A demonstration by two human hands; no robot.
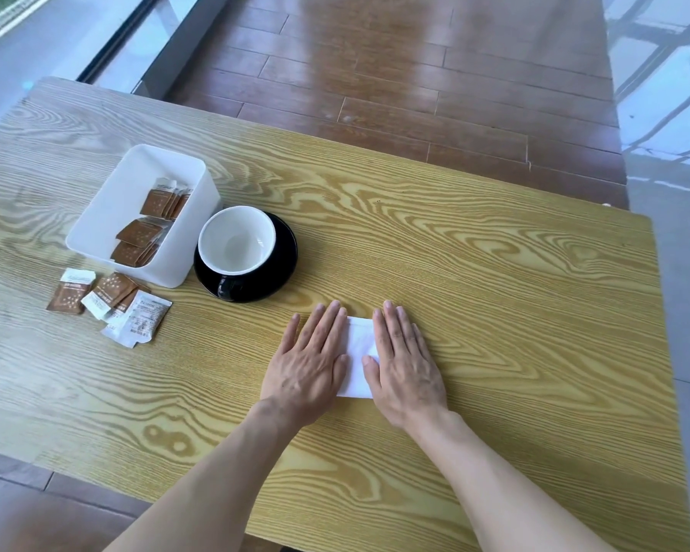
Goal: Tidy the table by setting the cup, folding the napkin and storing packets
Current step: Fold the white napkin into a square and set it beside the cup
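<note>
A folded white napkin (pixel 358 352) lies flat on the wooden table (pixel 494 296), mostly covered by my hands. My left hand (pixel 309 364) presses on its left side with straight fingers, and my right hand (pixel 405 364) presses on its right side the same way. A cup (pixel 236 243), black outside and white inside, stands upright on a black saucer (pixel 285 253) to the upper left of my hands. A white box (pixel 96 217) beside the cup holds several brown packets (pixel 138 235). Several loose packets (pixel 112 302) lie on the table in front of the box.
The table's far edge borders a brown plank floor (pixel 375 73). A glass wall or window frame (pixel 128 45) runs at the upper left. The table's right edge (pixel 662 312) lies well to the right of my hands.
</note>
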